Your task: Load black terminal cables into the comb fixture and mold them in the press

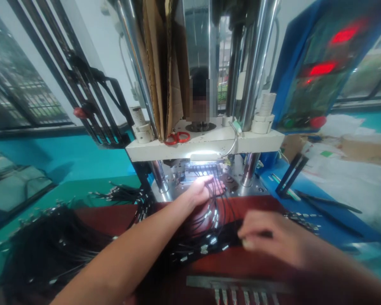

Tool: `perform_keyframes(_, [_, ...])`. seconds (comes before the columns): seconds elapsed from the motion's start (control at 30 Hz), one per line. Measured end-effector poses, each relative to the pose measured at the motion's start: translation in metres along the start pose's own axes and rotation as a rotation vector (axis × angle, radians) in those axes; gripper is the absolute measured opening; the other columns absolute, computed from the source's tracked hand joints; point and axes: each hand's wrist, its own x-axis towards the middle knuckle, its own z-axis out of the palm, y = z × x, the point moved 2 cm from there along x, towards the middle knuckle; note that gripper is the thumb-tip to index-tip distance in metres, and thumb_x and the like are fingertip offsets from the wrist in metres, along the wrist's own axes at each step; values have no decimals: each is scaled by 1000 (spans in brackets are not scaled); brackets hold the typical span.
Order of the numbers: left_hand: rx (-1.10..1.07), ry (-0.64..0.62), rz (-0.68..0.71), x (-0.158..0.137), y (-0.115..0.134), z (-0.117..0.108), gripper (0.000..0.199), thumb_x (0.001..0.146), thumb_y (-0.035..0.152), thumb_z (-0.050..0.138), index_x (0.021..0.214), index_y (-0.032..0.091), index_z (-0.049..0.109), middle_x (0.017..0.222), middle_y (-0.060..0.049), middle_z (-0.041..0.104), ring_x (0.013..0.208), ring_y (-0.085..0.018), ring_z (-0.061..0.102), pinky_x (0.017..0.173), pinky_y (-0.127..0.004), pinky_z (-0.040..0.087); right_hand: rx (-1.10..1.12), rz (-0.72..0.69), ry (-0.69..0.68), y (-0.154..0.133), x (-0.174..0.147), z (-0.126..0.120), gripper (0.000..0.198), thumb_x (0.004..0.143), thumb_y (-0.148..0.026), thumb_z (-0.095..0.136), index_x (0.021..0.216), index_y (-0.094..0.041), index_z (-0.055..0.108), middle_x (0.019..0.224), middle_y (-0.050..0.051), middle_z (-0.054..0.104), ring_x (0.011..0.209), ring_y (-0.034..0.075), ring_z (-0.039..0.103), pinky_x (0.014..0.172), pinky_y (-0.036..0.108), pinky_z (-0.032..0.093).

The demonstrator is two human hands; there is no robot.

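Observation:
My left hand (206,189) reaches palm up under the lamp of the press, with several thin black cables (215,186) lying across its curled fingers. Those cables run out of a metal mould (198,170) on the press bed, and their shiny metal ends hang toward me. My right hand (268,235), smeared by motion, is closed above the right end of a bundle of black cables (197,248). Whatever its fingers pinch is too blurred to make out. Nearer to me lies a metal bar (235,281) with several connectors along its front side.
Upright press columns (158,178) flank the bed. Red-handled scissors (178,137) and cardboard (165,67) rest on the white plate (206,146). A big heap of black cables (51,245) lies left. The control box (324,72) and black tools (330,212) are right.

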Motion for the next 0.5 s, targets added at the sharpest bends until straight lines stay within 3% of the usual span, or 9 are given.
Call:
perform_keyframes(0.07, [-1,-30,-7,-3,-6,5,20,95,17,48,101,5,62,92,-14,69,85,-21,68,77,-36,57,-194,6,202,13,50,-22,29,98,-37,48,97,-23,73,96,2,70,88,16,64,80,25,47])
perform_keyframes(0.13, [-2,-47,-6,-7,-11,8,19,93,11,46,95,3,63,84,-15,69,80,-20,69,75,-34,57,-384,80,363,32,106,-39,26,98,-27,49,108,-20,71,115,6,68,106,18,61,94,28,44])
perform_keyframes(0.2, [2,-49,0,-12,-14,7,18,92,9,46,91,3,63,77,-12,68,71,-17,68,70,-29,56,-427,152,428,53,159,-47,26,97,-22,51,115,-14,68,127,13,62,116,23,57,102,36,41])
perform_keyframes(0.27, [14,-43,0,-17,-15,4,18,92,10,47,89,4,63,72,-10,66,62,-15,66,60,-24,54,-453,206,445,71,199,-49,25,96,-29,55,114,-14,65,122,12,64,111,24,60,97,44,46])
perform_keyframes(0.37, [38,-21,-8,-23,-15,-2,18,92,11,46,87,5,63,67,-8,63,55,-13,62,52,-22,50,-463,247,447,87,231,-47,27,95,-35,58,115,-16,63,117,8,64,101,22,63,88,44,52])
perform_keyframes(0.5, [49,14,16,-25,-17,-7,17,92,10,47,88,6,63,70,-8,64,57,-12,62,61,-24,54,-463,233,449,96,243,-43,27,96,-33,58,116,-17,62,116,8,63,97,21,64,83,41,55])
